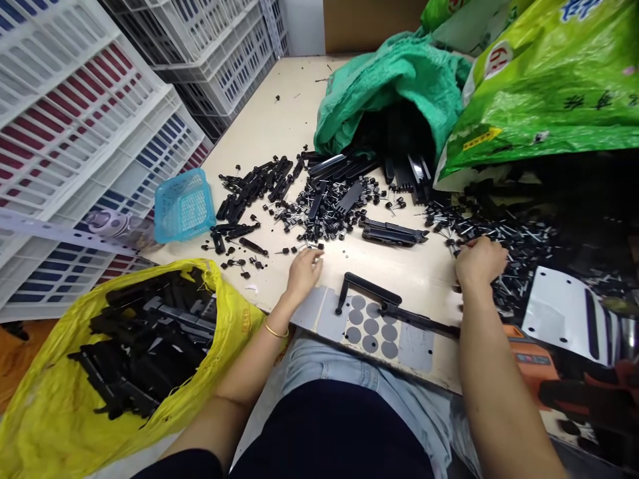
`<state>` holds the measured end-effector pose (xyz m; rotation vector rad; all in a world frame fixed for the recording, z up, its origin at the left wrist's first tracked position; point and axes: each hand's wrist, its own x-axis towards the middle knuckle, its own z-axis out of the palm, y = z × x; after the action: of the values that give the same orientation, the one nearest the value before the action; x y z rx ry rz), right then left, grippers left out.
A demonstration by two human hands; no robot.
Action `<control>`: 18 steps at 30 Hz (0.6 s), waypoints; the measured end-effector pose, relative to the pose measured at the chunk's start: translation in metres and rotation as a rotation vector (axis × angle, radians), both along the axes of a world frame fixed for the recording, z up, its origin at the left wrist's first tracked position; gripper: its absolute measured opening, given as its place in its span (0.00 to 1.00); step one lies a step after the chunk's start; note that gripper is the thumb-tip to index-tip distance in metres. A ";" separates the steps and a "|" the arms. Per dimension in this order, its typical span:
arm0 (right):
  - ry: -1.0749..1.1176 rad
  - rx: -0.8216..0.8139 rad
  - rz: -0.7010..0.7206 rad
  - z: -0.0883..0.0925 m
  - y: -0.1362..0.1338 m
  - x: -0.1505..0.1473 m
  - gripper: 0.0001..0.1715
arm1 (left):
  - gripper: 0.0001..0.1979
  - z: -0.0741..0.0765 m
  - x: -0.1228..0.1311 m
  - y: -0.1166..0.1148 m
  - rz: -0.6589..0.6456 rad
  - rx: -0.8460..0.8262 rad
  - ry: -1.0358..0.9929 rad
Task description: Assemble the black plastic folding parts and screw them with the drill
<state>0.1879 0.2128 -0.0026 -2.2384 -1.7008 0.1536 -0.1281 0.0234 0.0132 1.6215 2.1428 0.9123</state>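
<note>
Pins (319,219) lie scattered just beyond my left hand (303,269), fingers loosely curled and pinching one small piece; my right hand (478,261) rests curled on the pin pile (509,246) to the right.

pale table (279,126), scattered black parts (324,203), blue basket (184,205), green sacks (394,80)

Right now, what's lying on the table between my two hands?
In the head view, a long black plastic bar on a grey dotted sheet lies between left hand and right hand.
</note>
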 end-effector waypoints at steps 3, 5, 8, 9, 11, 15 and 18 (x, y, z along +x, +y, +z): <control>-0.011 0.013 0.059 -0.004 -0.005 -0.006 0.16 | 0.13 -0.007 -0.016 0.011 0.082 -0.006 0.093; -0.031 -0.014 0.059 -0.004 -0.005 -0.010 0.16 | 0.14 -0.010 -0.021 0.024 0.035 -0.047 0.180; -0.032 -0.036 0.031 0.001 -0.002 -0.010 0.13 | 0.12 -0.013 -0.022 0.041 -0.068 -0.134 0.311; -0.018 -0.010 0.034 0.004 -0.002 -0.009 0.12 | 0.11 -0.013 -0.021 0.045 -0.090 -0.147 0.329; 0.069 0.084 0.059 0.011 -0.010 -0.006 0.12 | 0.08 -0.013 -0.020 0.046 -0.103 -0.123 0.300; 0.672 0.111 0.139 0.023 -0.059 -0.008 0.13 | 0.07 -0.009 -0.010 0.031 -0.006 0.063 -0.128; 1.192 -0.083 0.226 0.028 -0.113 -0.021 0.18 | 0.15 -0.007 0.009 0.013 0.069 0.149 -0.598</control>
<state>0.1665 0.0996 0.0255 -1.3882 -1.1960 1.3073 -0.1195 0.0360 0.0057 1.1354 1.7481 1.3954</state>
